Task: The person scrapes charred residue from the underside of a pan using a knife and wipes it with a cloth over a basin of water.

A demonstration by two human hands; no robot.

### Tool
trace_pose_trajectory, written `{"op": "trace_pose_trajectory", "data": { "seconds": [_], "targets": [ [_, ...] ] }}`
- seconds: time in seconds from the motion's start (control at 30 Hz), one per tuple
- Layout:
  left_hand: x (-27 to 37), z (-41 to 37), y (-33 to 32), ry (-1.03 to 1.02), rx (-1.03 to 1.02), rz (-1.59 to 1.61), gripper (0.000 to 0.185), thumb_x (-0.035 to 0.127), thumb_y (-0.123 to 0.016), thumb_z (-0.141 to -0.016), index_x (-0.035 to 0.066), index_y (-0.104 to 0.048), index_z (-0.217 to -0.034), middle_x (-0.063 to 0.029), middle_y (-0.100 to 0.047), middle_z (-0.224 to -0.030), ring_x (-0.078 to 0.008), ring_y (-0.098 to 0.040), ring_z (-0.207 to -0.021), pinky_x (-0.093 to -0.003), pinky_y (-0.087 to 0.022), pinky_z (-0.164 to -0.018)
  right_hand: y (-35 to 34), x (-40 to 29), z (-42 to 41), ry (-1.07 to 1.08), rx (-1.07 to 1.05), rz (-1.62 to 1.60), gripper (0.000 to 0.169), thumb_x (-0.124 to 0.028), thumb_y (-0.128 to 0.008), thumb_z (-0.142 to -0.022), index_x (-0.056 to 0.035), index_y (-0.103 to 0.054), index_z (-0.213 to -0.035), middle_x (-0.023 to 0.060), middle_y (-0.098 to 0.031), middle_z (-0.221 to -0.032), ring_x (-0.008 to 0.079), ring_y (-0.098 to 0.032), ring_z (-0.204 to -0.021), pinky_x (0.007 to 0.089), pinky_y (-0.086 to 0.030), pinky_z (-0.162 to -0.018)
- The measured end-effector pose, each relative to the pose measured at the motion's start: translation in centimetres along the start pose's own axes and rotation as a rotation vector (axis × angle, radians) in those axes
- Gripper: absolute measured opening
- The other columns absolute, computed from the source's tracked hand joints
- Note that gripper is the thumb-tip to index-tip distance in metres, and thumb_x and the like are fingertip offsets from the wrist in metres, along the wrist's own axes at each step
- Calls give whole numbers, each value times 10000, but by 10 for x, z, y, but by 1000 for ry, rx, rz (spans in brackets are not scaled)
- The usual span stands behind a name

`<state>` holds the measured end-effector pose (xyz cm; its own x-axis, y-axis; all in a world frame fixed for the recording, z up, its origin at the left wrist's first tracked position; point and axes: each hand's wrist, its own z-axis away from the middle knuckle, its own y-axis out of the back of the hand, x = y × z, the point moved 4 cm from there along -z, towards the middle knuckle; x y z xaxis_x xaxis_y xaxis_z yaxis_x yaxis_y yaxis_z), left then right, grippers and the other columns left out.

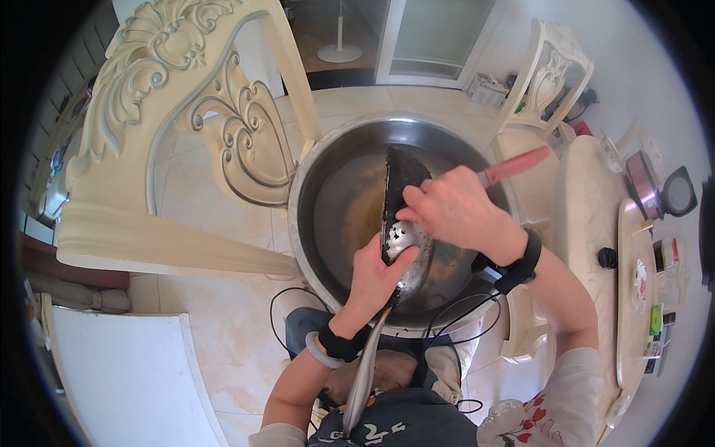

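Over a large metal basin (335,268) a blackened frying pan (416,268) is tilted on its edge, its metal handle (363,374) pointing towards my lap. Black crust covers much of the pan, and bare silvery metal shows in its lower half. My left hand (382,268) grips the pan near the handle end, thumb on the silvery part. My right hand (447,207) is closed around a knife whose red handle (516,166) sticks out to the right; the hand hides most of the blade, at the black crust. Murky brownish water lies in the basin.
A carved cream chair (240,139) stands close at the left. At the right are a cream table (581,223) with a pink pot (643,184) and a round black object (607,258), and another chair (519,148). A white panel (128,374) is at lower left. Black cables loop near both wrists.
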<state>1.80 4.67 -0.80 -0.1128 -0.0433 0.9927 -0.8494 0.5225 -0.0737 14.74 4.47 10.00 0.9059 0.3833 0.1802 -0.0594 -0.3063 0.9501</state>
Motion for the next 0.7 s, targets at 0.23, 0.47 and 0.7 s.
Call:
{"op": "trace_pose_trajectory", "data": {
  "seconds": [0.23,0.47,0.7],
  "targets": [
    [2,0,-8,10,-60,-12,277,148,-704,-828,-24,-605,-1021,-102,-683,-833,-123,-618,-741,-294,-500,-713,8,24,-13,117,-66,3,332,-362,-665,-784,-87,-597,-612,85,-526,-485,294,-568,-503,378,-409,-473],
    [-1,1,-14,17,-120,-23,275,146,-713,-842,-34,-602,-1019,-35,-668,-870,-75,-572,-784,-260,-488,-721,8,27,-12,239,-195,3,336,-404,-641,-792,-105,-626,-638,81,-552,-504,296,-589,-534,392,-438,-503],
    [-2,1,-15,31,-128,-30,280,158,-711,-843,-30,-603,-1020,-30,-664,-883,-78,-569,-787,-264,-486,-728,5,28,-10,297,-90,-24,361,-413,-637,-794,-93,-619,-628,92,-543,-501,304,-575,-522,382,-427,-481]
  ]
}}
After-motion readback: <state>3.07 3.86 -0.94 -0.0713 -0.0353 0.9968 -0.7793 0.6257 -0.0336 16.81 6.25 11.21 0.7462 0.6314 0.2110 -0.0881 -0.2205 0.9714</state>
